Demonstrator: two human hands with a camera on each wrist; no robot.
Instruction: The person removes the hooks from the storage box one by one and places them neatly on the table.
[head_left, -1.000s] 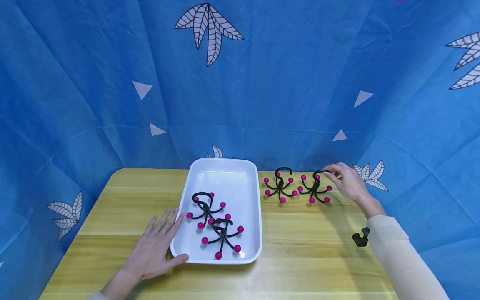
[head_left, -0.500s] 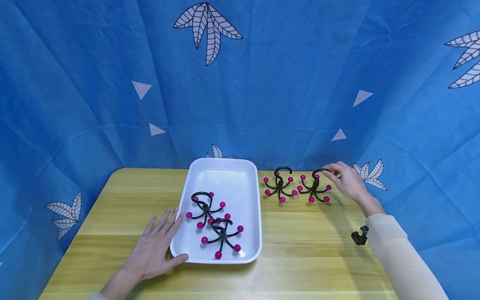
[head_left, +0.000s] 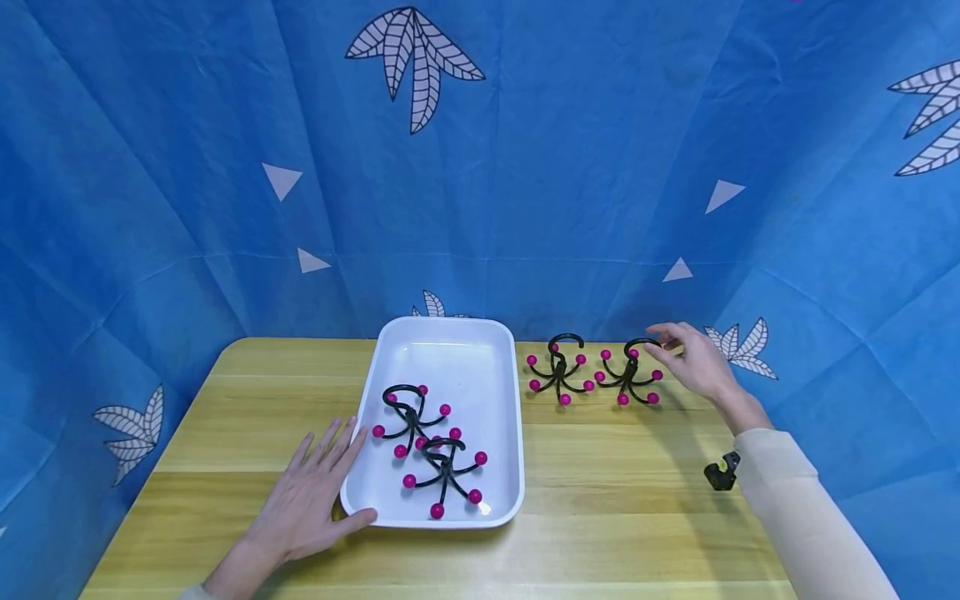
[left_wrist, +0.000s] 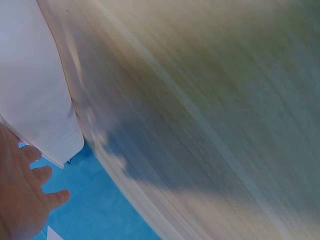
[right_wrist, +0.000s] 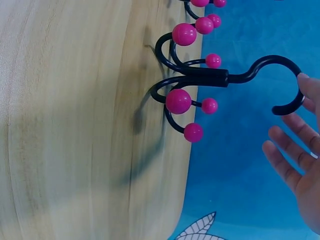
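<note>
My left hand [head_left: 303, 500] lies flat with spread fingers along the left edge of the white tray [head_left: 480, 354], thumb at its near corner. Inside the tray are two black multi-arm hooks with pink ball tips, a farther hook [head_left: 411, 417] and a nearer hook [head_left: 446, 467], their arms overlapping. My right hand [head_left: 696, 362] is at the curved top of the rightmost multi-arm hook [right_wrist: 207, 77], which stands upright on its arms. The thumb overlaps the curve, and the fingers are spread away from it. Another such hook [head_left: 560, 371] stands just left of it.
The wooden table [head_left: 630, 517] ends at the back against a blue cloth [head_left: 585, 183] with leaf prints, which also rises on both sides. A small black device [head_left: 722, 472] shows beside my right sleeve [head_left: 795, 492].
The fingers of my right hand have parted from the thumb at the rightmost hook's top. The hooks, the tray and my left hand stay in place.
</note>
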